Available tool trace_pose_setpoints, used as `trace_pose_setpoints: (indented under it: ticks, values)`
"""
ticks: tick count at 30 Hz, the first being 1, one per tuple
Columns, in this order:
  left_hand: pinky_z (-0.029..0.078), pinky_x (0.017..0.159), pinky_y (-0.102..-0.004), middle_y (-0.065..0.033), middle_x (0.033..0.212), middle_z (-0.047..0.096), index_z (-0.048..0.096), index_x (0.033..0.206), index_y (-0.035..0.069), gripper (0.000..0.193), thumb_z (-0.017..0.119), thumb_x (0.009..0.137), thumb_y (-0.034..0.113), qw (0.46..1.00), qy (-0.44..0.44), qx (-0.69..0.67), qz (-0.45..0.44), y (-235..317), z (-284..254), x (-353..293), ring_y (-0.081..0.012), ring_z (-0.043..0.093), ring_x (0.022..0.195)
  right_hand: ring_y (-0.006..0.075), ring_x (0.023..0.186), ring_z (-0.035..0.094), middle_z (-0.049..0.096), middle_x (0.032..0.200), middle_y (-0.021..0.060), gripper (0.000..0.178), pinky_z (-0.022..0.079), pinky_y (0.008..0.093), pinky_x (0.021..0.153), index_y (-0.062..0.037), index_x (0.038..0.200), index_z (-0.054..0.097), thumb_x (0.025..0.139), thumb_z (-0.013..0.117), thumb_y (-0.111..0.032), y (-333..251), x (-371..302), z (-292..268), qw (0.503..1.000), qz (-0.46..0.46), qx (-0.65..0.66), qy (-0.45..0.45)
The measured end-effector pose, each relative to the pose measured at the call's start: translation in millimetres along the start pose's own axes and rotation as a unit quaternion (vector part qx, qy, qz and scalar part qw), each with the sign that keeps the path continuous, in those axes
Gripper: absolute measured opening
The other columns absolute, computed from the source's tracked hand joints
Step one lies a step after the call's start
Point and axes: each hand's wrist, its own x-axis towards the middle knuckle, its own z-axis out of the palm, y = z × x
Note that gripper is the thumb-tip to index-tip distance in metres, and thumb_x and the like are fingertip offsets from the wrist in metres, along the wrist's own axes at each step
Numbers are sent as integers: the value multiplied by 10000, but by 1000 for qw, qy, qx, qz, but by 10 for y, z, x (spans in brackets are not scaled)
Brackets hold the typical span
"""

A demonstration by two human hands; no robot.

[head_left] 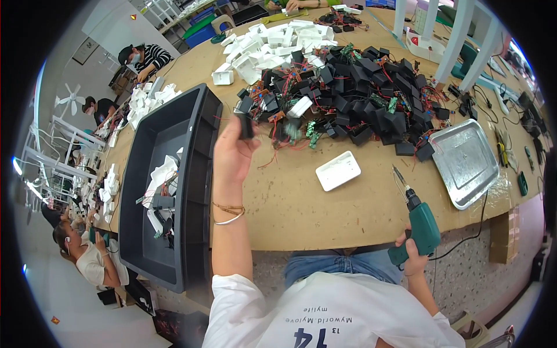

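My left hand (233, 153) is raised over the table beside the dark bin, its fingers closed around a small black block (246, 123). In my right hand (413, 260), at the table's front edge, is a green soldering gun (426, 226) gripped by its handle, its thin metal tip pointing up and away from me. An empty-looking white plastic case (338, 171) lies between the two hands. Beyond it spreads a heap of black blocks (383, 122) tangled with red wires and small circuit boards. A blurred green part (290, 130) shows near the heap's left edge.
A deep dark grey bin (197, 174) stands at the left with white cases and wired parts inside. White cases (278, 43) are piled at the back. At right lie a metal tray (467, 165), pliers (501, 152) and the gun's cord (470, 235). Several people work nearby.
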Motion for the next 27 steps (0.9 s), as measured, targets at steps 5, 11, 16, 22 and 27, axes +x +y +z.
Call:
trace_pose_setpoints:
  ticks: [5, 11, 16, 22, 27]
  values:
    - [525, 714, -313, -132, 1011, 607, 523, 1091, 14, 248, 506, 988, 239, 982, 8, -185, 36, 159, 263, -253, -209, 609, 867, 155, 737, 553, 584, 835, 83, 419, 479, 293, 680, 40, 1221, 503, 882, 577, -194, -25, 0, 38, 1000, -7, -2, 14]
    - [538, 729, -372, -141, 991, 610, 470, 1075, 43, 205, 576, 912, 108, 971, 101, 189, -105, -268, -70, -804, -225, 645, 796, 151, 738, 551, 584, 835, 83, 422, 474, 287, 678, 43, 1215, 507, 880, 581, -203, -19, 7, 46, 1000, -11, -7, 7]
    - [446, 937, -393, -148, 1126, 589, 570, 1129, 30, 327, 612, 805, 21, 606, 102, 787, 46, -422, 38, -1081, -301, 542, 1082, 152, 744, 549, 581, 833, 82, 411, 469, 288, 679, 42, 1204, 514, 881, 578, -205, -36, 31, 69, 1000, -10, -14, -2]
    - [389, 1015, -457, -142, 1254, 568, 580, 1215, 42, 505, 579, 713, -14, 678, -189, 691, 164, -499, 171, -669, -365, 490, 1170, 156, 739, 545, 578, 832, 84, 420, 467, 287, 683, 40, 1202, 513, 879, 581, -219, -7, 33, 56, 999, -29, -24, -2]
    - [414, 992, -431, -135, 1213, 596, 594, 1171, 29, 474, 540, 711, -72, 662, -216, 714, 70, -515, 189, -563, -352, 519, 1138, 158, 740, 546, 580, 845, 90, 440, 465, 287, 681, 36, 1207, 508, 876, 592, -242, -49, 7, 59, 1000, -6, -6, 3]
